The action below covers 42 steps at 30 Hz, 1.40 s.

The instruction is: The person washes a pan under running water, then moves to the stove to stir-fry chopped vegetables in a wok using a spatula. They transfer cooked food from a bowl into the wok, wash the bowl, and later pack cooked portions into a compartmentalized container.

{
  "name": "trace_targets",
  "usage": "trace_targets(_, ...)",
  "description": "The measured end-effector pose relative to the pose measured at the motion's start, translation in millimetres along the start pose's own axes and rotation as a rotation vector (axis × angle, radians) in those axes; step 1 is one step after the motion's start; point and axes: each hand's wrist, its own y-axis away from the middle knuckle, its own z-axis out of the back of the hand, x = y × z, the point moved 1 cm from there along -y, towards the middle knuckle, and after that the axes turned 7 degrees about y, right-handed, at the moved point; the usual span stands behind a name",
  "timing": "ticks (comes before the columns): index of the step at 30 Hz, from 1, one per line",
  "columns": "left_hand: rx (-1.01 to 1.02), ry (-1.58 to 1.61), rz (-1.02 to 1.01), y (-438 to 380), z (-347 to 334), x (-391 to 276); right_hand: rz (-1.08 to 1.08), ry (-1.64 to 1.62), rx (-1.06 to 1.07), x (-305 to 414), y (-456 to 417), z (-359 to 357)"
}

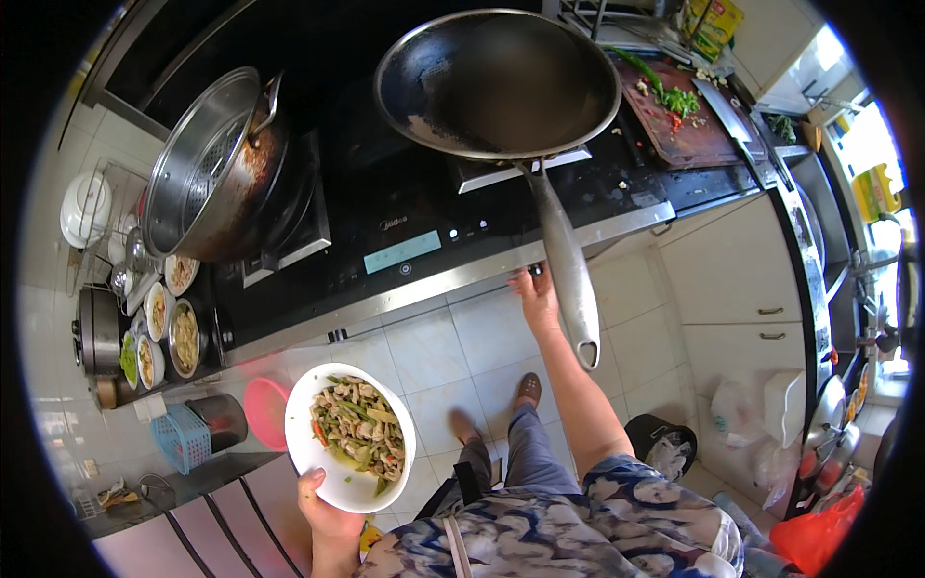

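My left hand (324,509) holds a white bowl (302,433) by its rim, thumb on the inner edge. Inside lies a stir-fry of sliced meat and green pepper (358,426) with a little liquid and red bits. My right hand (538,300) reaches to the front edge of the Midea gas stove (405,217), its fingers at a black control knob (535,269). Above that arm juts the metal handle (567,267) of a wok (433,79) on the right burner. The wok's interior looks dark and blurred, so its contents cannot be told.
A steamer pot (231,188) sits on the left burner. Several filled dishes, including a metal bowl (186,339), stand left of the stove. To the right, a cutting board (650,119) carries chopped peppers and a cleaver (723,112). A black bin (643,433) stands on the floor.
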Motion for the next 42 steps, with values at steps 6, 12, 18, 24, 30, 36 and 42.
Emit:
trace_targets(6,-0.021,0.076,-0.026,19.6,39.8,-19.9,0.299,1.205,-0.206,70.9,43.4,-51.0)
trace_targets(12,0.097,0.176,-0.054,22.1,49.7,-46.4,0.237,1.263,-0.074,129.8,92.7,-12.5)
trace_targets(18,0.228,0.298,-0.014,-9.6,26.2,-46.7,0.282,1.105,-0.044,260.2,119.7,4.2)
trace_targets(24,0.301,0.286,-0.044,-26.0,-31.9,-36.5,0.417,1.221,-0.019,347.0,96.0,28.9)
trace_targets(30,0.301,0.208,-0.187,-41.9,-123.7,-10.4,0.440,1.077,0.083,379.8,3.6,71.1)
trace_targets(36,0.140,0.081,-0.188,-43.1,-237.1,21.9,0.498,1.058,0.368,406.8,-70.1,85.3)
trace_targets(42,0.085,0.018,-0.144,-52.0,-278.2,24.0,0.472,0.989,0.454,394.1,-101.6,90.0)
